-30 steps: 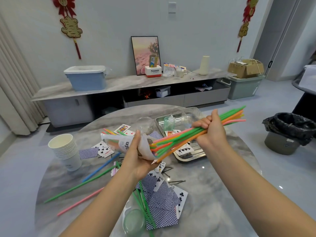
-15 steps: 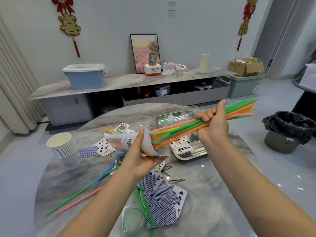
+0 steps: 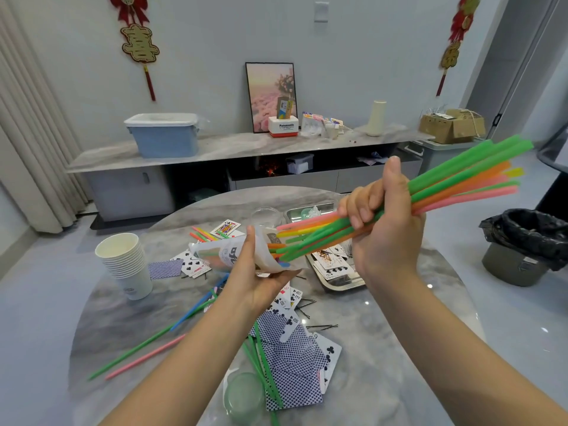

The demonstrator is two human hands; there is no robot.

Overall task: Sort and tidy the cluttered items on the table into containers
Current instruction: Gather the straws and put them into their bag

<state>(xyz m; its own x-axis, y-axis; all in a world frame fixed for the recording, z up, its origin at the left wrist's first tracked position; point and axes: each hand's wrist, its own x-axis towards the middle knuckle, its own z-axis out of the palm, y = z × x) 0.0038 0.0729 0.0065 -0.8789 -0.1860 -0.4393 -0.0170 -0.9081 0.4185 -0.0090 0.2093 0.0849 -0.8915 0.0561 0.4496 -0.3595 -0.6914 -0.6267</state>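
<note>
While fisting the bundle of long coloured plastic straws [image 3: 332,233] in right hand [image 3: 385,224], left hand [image 3: 261,272] pinching open the white printed plastic sleeve [image 3: 227,252] above the round grey marble table [image 3: 399,348]; straw-bagging step; next likely: slide bundle deeper, then collect loose straws

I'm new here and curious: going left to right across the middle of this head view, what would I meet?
stack of paper cups → left hand holding the straw bag → right hand gripping the bundle of straws → black-lined bin.
</note>
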